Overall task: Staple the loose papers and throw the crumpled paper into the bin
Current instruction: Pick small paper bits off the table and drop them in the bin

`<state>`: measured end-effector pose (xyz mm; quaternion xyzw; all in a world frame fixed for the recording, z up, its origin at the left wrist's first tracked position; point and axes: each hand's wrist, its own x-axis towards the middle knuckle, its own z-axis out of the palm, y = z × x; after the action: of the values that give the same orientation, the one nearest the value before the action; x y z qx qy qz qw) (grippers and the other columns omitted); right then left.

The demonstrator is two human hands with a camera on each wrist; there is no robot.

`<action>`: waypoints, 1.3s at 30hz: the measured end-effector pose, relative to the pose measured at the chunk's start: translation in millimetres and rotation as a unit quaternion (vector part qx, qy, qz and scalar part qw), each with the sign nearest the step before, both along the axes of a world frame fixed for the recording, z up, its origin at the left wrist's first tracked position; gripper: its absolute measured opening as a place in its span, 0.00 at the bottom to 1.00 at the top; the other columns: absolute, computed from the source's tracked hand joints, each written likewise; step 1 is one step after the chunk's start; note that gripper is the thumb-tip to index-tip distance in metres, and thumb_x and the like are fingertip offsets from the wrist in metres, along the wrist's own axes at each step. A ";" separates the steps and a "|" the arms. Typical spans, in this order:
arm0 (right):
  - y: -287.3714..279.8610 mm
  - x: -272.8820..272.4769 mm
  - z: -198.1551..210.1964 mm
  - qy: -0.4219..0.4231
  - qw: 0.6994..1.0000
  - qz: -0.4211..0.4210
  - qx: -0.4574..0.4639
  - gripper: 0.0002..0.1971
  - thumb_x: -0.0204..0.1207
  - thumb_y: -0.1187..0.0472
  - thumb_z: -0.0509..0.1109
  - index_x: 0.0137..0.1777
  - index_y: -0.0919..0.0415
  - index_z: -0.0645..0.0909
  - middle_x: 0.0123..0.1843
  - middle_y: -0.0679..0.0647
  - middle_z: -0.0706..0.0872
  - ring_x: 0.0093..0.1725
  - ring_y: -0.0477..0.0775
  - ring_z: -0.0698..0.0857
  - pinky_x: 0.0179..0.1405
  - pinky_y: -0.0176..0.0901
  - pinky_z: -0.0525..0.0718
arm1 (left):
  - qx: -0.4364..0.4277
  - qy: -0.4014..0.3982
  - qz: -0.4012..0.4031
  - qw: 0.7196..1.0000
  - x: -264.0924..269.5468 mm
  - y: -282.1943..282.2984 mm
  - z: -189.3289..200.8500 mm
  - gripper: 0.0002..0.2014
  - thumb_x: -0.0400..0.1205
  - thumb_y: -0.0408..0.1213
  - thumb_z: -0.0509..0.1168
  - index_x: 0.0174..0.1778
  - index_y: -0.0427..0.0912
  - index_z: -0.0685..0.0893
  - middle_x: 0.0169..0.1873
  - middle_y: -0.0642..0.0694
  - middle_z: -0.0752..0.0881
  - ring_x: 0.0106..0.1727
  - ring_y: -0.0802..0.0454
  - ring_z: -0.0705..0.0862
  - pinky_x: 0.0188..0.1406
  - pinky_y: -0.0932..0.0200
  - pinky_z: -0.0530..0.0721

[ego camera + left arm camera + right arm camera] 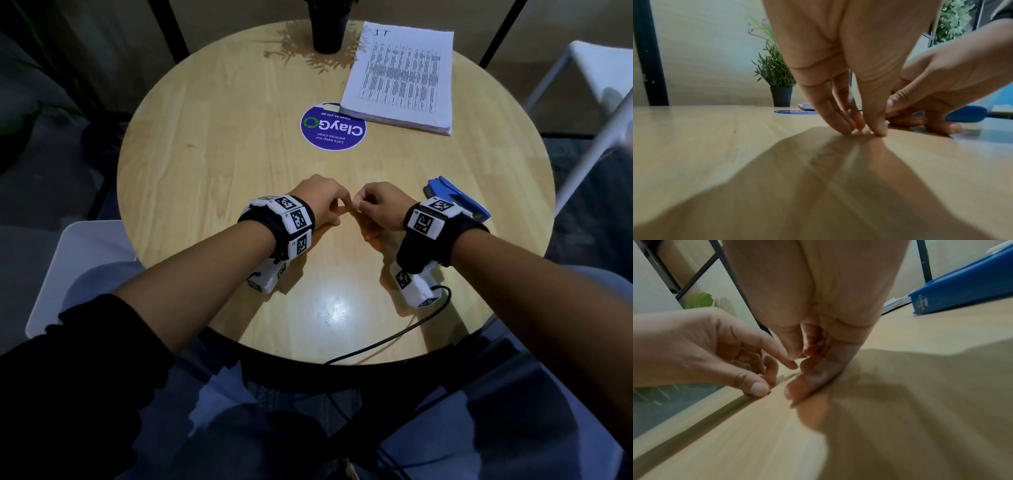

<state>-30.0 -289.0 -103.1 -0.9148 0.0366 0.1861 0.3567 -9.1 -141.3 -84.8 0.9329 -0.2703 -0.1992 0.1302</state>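
Observation:
My left hand [337,209] and right hand [358,205] meet fingertip to fingertip low over the middle of the round wooden table [222,154]. In the right wrist view my left hand [766,379] pinches the end of a thin pale strip [789,377] that lies on the wood. My right hand [807,356] has its fingers curled inward and its edge resting on the table. The blue stapler [459,198] lies just behind my right wrist. A stack of printed papers [400,75] sits at the far right. No crumpled paper or bin shows in any view.
A black plant pot [327,31] stands at the far edge, beside the papers. A round purple sticker [332,126] marks the table centre. A black cable [411,329] runs off the near edge. A white chair [85,267] stands at my left.

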 end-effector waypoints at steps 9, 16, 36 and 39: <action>-10.9 -5.3 3.7 0.022 0.994 -0.058 0.086 0.08 0.85 0.60 0.57 0.51 0.63 0.76 0.32 0.50 0.83 0.23 0.47 0.85 0.22 0.29 0.82 | -0.006 -0.023 -0.031 0.999 11.8 -5.5 -2.3 0.13 0.78 0.37 0.70 0.58 0.45 0.87 0.56 0.42 0.87 0.57 0.45 0.82 0.53 0.58 0.75; -13.0 -5.2 0.3 0.046 0.986 -0.086 0.133 0.07 0.85 0.60 0.57 0.52 0.62 0.75 0.32 0.56 0.84 0.20 0.48 0.85 0.22 0.35 0.84 | 0.030 -0.017 -0.084 0.996 20.2 -11.7 -0.2 0.09 0.80 0.35 0.67 0.54 0.41 0.88 0.54 0.42 0.85 0.58 0.43 0.81 0.51 0.60 0.72; -10.1 -9.5 -2.1 0.021 0.980 -0.114 0.160 0.07 0.85 0.62 0.57 0.49 0.63 0.75 0.31 0.56 0.81 0.16 0.45 0.82 0.19 0.33 0.83 | 0.200 -0.179 -0.269 0.925 -8.5 -13.3 -3.1 0.14 0.84 0.36 0.56 0.59 0.31 0.78 0.44 0.38 0.77 0.36 0.45 0.78 0.36 0.53 0.82; -9.6 -9.3 -3.2 0.019 0.978 -0.123 0.167 0.06 0.85 0.63 0.58 0.49 0.63 0.75 0.30 0.56 0.80 0.17 0.46 0.82 0.19 0.34 0.83 | 0.188 -0.191 -0.236 0.934 -10.1 -13.9 -10.5 0.14 0.85 0.37 0.54 0.59 0.32 0.77 0.42 0.39 0.73 0.34 0.46 0.76 0.32 0.55 0.77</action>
<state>-39.3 -298.6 -106.3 -0.8275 0.1237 0.1613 0.5234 -19.2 -155.2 -95.3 0.8699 -0.4603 -0.0899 -0.1525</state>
